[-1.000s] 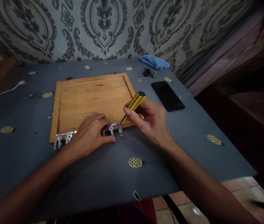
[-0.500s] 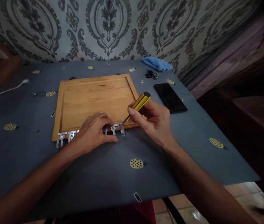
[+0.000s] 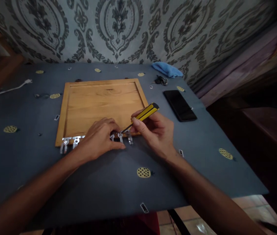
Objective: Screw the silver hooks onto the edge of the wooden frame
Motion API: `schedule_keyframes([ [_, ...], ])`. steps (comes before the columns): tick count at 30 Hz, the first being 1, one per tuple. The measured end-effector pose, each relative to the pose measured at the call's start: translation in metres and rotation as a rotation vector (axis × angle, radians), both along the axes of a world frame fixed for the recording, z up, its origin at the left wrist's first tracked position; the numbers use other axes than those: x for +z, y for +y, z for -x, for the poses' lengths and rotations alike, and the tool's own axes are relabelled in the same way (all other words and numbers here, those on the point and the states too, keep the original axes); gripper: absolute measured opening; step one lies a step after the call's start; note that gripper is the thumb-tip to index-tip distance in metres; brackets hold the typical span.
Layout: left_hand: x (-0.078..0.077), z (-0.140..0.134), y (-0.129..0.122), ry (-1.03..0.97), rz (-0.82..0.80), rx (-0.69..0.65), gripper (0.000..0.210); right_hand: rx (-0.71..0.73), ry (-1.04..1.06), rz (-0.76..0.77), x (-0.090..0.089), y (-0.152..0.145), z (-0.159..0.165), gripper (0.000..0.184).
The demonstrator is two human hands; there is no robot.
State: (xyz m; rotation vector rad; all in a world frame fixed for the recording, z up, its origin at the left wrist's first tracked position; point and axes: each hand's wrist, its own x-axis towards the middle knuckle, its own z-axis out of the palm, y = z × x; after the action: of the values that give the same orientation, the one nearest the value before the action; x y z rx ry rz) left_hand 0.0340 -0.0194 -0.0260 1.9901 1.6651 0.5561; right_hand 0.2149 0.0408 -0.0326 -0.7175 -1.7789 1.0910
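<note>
A framed wooden board [image 3: 104, 101] lies flat on the table, with a strip of metal hooks [image 3: 76, 141] along its near edge. My right hand [image 3: 154, 133] grips a yellow and black screwdriver [image 3: 146, 113], which slants down to the left. Its tip meets the hook strip just right of my left hand. Over the middle of the strip rests my left hand [image 3: 101, 137], fingers on the board's edge and thumb stretched below, around a hook. Whether those fingers pinch the strip or only press on it is partly hidden.
Right of the board lies a black phone [image 3: 179, 105], with keys [image 3: 161, 80] and a blue cloth [image 3: 167, 69] behind it. A white cable [image 3: 8, 89] runs along the left side. The patterned wall [image 3: 119, 29] stands behind the table [image 3: 99, 192].
My right hand has shifted slightly left, bringing the screwdriver tip from the rightmost hook to the one beside it. The screwdriver now leans lower. My left hand stays at the strip.
</note>
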Motion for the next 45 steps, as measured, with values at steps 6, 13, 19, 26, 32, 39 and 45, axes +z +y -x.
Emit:
schedule_keyframes([
  [6,-0.0007,-0.0004,-0.0001,-0.007,-0.002,0.003,0.031,-0.031,-0.021,-0.018,-0.0007,-0.0008,0.0005,0.018],
  [13,-0.0011,0.0003,0.0002,-0.011,-0.001,-0.002,0.029,-0.006,-0.001,-0.055,-0.0019,0.0002,0.0014,0.014],
  [19,-0.0011,0.0006,-0.0003,-0.007,0.004,-0.006,0.029,-0.009,-0.064,-0.1,-0.0008,0.0001,0.0009,0.014],
  [26,-0.0018,0.0009,0.0005,0.003,0.002,-0.006,0.03,-0.012,-0.12,-0.189,0.0027,0.0002,0.0015,0.008],
  [32,-0.0018,0.0004,0.0004,0.028,0.0,-0.006,0.029,-0.034,-0.168,-0.283,0.005,0.0011,0.0027,0.012],
  [39,-0.0039,0.001,0.0,0.008,-0.023,-0.011,0.034,-0.09,-0.209,-0.414,0.0063,0.0002,0.0042,0.019],
  [45,-0.0038,0.0007,0.0,0.013,-0.008,-0.003,0.035,-0.151,-0.214,-0.541,0.0048,0.0,0.0071,0.026],
])
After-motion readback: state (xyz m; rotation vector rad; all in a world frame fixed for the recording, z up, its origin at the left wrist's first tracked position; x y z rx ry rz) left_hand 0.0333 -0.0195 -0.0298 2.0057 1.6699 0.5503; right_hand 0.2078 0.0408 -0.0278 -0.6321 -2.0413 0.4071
